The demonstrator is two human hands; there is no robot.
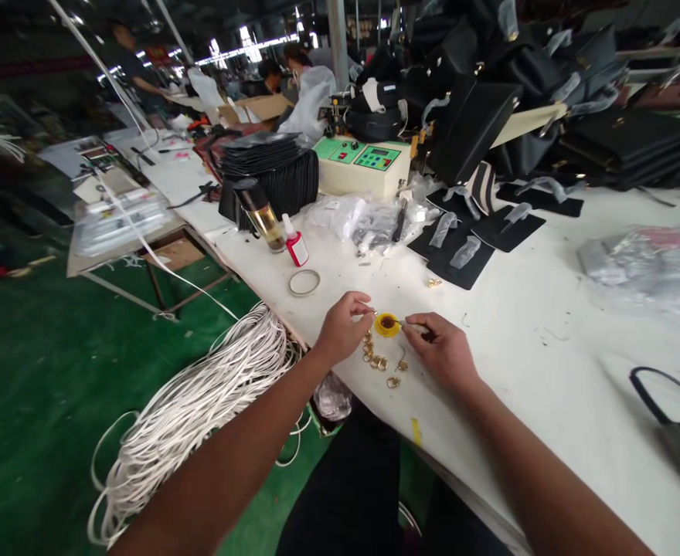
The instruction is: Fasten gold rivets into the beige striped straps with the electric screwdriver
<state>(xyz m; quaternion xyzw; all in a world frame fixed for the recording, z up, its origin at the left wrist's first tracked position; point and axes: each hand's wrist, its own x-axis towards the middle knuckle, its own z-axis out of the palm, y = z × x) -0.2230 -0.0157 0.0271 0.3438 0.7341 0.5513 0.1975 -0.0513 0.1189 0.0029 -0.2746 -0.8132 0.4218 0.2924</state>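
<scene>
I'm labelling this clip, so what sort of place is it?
Likely a handbag workshop: black handbags are piled along a white worktable, which also holds gold-coloured metal fittings and a cream control box.

The right grip [445, 351] pinches a thin tool [399, 322] at a yellow dish [386, 333], the left grip [345, 328] opposite.

Dish [387, 333]: on table [525, 347], close to near edge, between left hand [345, 328] and right hand [447, 351]
Stick [401, 322]: from right hand to dish
Links [379, 362]: before dish, toward near edge
Hoop [290, 283]: left of dish, beyond left hand
Bottle [298, 249]: behind hoop, right of jar [264, 220]
Machine [355, 168]: behind plastic bags [340, 216], right of stack [270, 174]
Flaps [444, 266]: right of plastic bags, before handbags [470, 123]
Cord [201, 417]: on floor [32, 386], left of near edge
</scene>
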